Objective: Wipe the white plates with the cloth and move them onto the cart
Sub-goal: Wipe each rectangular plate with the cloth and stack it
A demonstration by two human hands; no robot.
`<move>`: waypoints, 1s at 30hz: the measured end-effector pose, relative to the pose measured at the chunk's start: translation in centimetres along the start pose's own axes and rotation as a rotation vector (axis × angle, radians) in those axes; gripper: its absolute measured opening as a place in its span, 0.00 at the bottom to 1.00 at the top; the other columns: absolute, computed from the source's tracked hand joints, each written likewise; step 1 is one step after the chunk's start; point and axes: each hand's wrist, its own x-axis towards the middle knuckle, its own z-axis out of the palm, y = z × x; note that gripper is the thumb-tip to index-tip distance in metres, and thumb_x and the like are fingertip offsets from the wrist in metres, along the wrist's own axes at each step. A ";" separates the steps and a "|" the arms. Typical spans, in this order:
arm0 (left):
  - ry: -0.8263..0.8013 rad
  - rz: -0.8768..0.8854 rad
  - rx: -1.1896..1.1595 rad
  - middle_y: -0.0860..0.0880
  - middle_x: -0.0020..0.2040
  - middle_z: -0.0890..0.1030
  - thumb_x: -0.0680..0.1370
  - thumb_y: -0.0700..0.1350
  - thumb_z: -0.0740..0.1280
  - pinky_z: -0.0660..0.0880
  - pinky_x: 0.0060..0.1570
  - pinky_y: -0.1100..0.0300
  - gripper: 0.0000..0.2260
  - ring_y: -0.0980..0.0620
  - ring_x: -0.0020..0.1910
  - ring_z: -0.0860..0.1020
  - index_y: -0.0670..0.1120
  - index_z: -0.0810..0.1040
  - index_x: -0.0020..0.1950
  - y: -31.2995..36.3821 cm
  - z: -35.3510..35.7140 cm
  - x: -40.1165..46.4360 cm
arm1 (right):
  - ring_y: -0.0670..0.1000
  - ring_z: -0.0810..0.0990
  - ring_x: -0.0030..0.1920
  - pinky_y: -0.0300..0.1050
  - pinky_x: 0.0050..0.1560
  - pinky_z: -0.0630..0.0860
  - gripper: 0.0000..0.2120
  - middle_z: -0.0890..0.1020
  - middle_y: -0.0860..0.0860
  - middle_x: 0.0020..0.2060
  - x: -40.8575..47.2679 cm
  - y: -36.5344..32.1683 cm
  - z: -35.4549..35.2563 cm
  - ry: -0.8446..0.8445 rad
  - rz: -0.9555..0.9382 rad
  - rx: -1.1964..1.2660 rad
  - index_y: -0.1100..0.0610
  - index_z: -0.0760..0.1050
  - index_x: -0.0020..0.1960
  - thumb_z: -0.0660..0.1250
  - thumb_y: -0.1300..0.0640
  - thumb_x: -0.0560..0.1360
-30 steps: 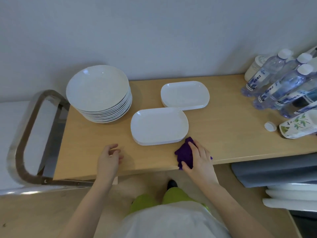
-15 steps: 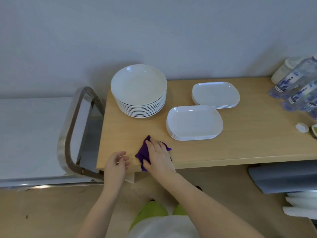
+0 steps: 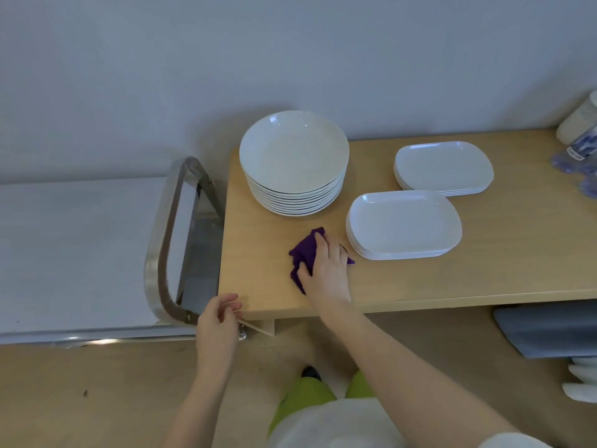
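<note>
A stack of round white plates (image 3: 294, 153) stands at the back left of the wooden table (image 3: 484, 273). Two stacks of rectangular white plates lie to its right, one near (image 3: 403, 221) and one farther back (image 3: 444, 166). My right hand (image 3: 326, 270) presses flat on a crumpled purple cloth (image 3: 305, 250) on the table, between the round stack and the near rectangular stack. My left hand (image 3: 219, 321) hovers at the table's front left corner with loosely curled fingers, holding nothing. The cart (image 3: 80, 247), white-topped with a metal handle (image 3: 161, 240), stands left of the table.
Water bottles (image 3: 578, 153) stand at the table's far right edge. Below the table on the right lie a grey folded item (image 3: 546, 331) and white items (image 3: 581, 383). A wall rises behind the table and the cart.
My right hand slid the purple cloth leftward along the table and then a little farther in from its front edge. My left hand moved to the table's front left corner. The view shifted left.
</note>
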 end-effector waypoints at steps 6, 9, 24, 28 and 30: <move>0.002 0.023 0.006 0.49 0.47 0.80 0.81 0.35 0.57 0.75 0.43 0.59 0.12 0.52 0.47 0.79 0.48 0.76 0.53 0.5 0.2 0.4 | 0.57 0.57 0.72 0.53 0.71 0.59 0.32 0.59 0.51 0.74 0.2 -4.5 2.6 -0.215 -0.340 -0.168 0.54 0.57 0.75 0.65 0.49 0.75; 0.000 0.034 0.011 0.50 0.48 0.81 0.80 0.34 0.57 0.76 0.49 0.55 0.12 0.53 0.48 0.79 0.48 0.76 0.53 1.1 0.7 0.8 | 0.58 0.58 0.72 0.56 0.67 0.65 0.29 0.62 0.51 0.74 -1.3 -4.3 3.2 -0.271 -0.466 -0.250 0.53 0.61 0.72 0.66 0.50 0.74; -0.053 0.086 0.103 0.50 0.46 0.80 0.79 0.33 0.57 0.72 0.50 0.56 0.14 0.49 0.49 0.77 0.48 0.78 0.50 3.8 8.8 -1.2 | 0.64 0.77 0.56 0.58 0.47 0.79 0.25 0.80 0.57 0.57 -4.0 17.5 -11.9 0.008 -0.056 -0.338 0.62 0.78 0.58 0.78 0.59 0.63; -0.061 0.153 0.184 0.49 0.52 0.80 0.79 0.32 0.56 0.68 0.54 0.59 0.14 0.51 0.53 0.75 0.42 0.79 0.56 5.6 13.0 -2.7 | 0.61 0.70 0.63 0.55 0.55 0.75 0.24 0.74 0.55 0.65 -2.6 22.7 -15.9 0.055 0.143 -0.339 0.60 0.72 0.66 0.71 0.56 0.72; -0.031 0.169 0.178 0.50 0.53 0.78 0.78 0.31 0.56 0.67 0.55 0.60 0.15 0.52 0.53 0.73 0.42 0.78 0.58 6.8 15.0 -3.6 | 0.59 0.68 0.64 0.53 0.57 0.73 0.24 0.72 0.53 0.66 -1.6 24.5 -17.4 0.067 0.190 -0.345 0.58 0.70 0.68 0.68 0.54 0.75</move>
